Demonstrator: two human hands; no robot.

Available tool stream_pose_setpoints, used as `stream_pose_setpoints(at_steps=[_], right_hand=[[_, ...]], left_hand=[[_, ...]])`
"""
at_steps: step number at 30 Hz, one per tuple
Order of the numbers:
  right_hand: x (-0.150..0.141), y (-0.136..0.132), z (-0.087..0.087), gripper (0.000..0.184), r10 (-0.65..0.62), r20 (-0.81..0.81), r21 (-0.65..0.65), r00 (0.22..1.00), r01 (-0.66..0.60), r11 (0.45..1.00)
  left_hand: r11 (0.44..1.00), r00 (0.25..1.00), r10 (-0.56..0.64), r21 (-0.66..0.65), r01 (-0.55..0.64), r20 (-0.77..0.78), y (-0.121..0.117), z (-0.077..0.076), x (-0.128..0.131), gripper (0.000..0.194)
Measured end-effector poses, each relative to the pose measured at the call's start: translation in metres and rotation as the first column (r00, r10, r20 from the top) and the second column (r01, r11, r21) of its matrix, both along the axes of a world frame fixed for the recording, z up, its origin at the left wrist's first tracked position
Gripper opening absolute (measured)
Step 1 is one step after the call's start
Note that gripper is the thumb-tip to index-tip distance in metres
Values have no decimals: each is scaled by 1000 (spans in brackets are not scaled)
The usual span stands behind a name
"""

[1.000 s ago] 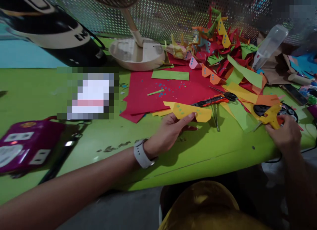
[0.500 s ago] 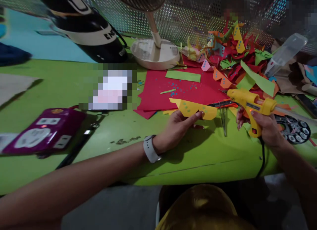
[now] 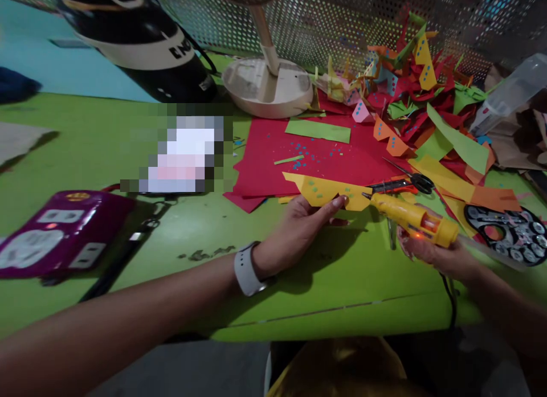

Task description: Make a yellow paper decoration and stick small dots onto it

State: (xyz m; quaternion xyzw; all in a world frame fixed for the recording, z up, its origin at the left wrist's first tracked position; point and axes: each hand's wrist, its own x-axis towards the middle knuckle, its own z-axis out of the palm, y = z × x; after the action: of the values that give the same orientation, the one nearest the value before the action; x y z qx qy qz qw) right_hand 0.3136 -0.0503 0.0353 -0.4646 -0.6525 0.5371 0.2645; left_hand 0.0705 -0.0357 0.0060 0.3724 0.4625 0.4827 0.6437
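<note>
My left hand point(image 3: 301, 229) pinches a yellow paper cutout point(image 3: 327, 191) with green dots between thumb and fingers, a little above the table. Wrapped round the handle of a yellow hot glue gun point(image 3: 414, 217) is my right hand point(image 3: 440, 254). The gun's nozzle is at the right end of the cutout; whether it touches the paper I cannot tell. Behind the gun lie black scissors point(image 3: 421, 182) and a dark cutter with orange parts point(image 3: 391, 185). A pair of metal tweezers point(image 3: 392, 233) is partly hidden beneath the gun.
A red paper sheet point(image 3: 265, 152) with small scraps lies behind my hands. Colourful paper cutouts point(image 3: 397, 95) are heaped at the back right. A fan base point(image 3: 269, 95), a black tumbler point(image 3: 141, 49), a blurred-out phone point(image 3: 183, 158) and a purple power strip point(image 3: 68, 232) stand or lie leftward.
My right hand has tilted the glue gun and brought its nozzle left and down to the cutout's right end. My left hand still holds the cutout. The scissors now show more fully.
</note>
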Motion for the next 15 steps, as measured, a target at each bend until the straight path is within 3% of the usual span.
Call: stream_pose_setpoints(at_steps=[5,15], right_hand=[[-6,-2,9,30,24,100,-17,995,-22,1000],[-7,-6,0,22,-7,81,59,997,2,998]], left_hand=[[1000,999,11,-4,-11,-46,-1,1,-1,33],[1000,998,-3,19,4,-69,-1,-3,-2,36]])
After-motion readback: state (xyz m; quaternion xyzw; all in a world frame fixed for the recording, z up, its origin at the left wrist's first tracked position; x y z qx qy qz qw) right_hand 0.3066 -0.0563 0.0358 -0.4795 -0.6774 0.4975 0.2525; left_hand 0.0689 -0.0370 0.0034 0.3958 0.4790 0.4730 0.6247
